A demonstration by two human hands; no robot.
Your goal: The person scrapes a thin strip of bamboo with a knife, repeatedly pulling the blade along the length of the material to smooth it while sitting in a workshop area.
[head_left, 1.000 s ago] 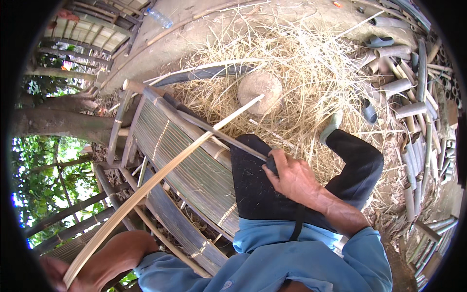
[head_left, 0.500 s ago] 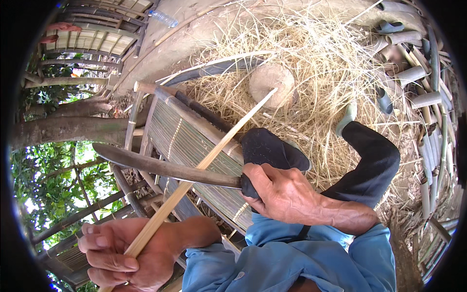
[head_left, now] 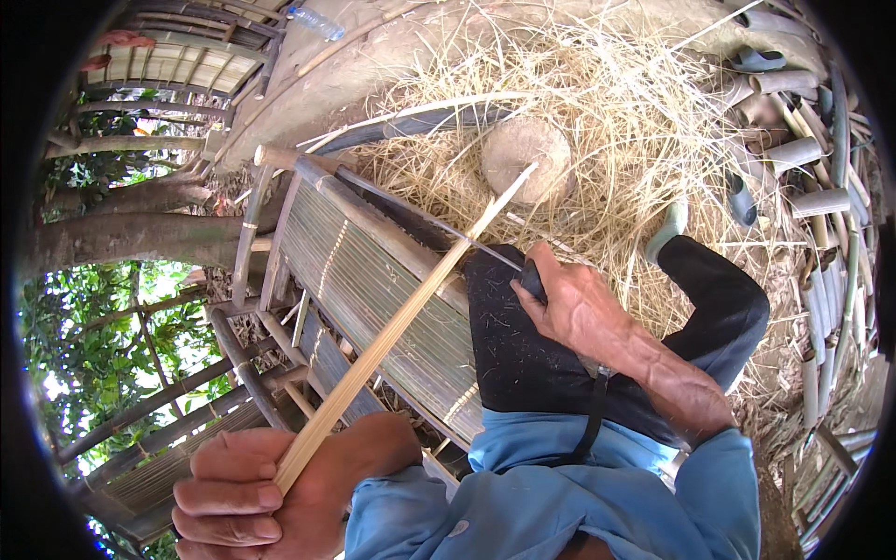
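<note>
My left hand [head_left: 247, 495], at the lower left, has its fingers closed round the near end of a long pale bamboo strip [head_left: 373, 355]. The strip slants away from me toward the upper right, its thin far tip over a round wooden block [head_left: 523, 154]. My right hand [head_left: 588, 303] grips the dark handle of a long knife [head_left: 411, 213]. Its blade is turned nearly edge-on and crosses the strip close to the far end. Whether the edge bites into the strip cannot be made out. Both forearms show, in blue sleeves.
A slatted bamboo bench [head_left: 373, 271] stands left of my black-trousered legs. Straw-like shavings [head_left: 607, 121] heap round the block. Cut bamboo tubes [head_left: 793, 154] and slippers [head_left: 739, 198] lie at the right. A plastic bottle [head_left: 315, 23] lies at the far left.
My right hand has moved away from me with the knife, whose blade now crosses the strip near its far end instead of its middle. My left hand has shifted slightly right.
</note>
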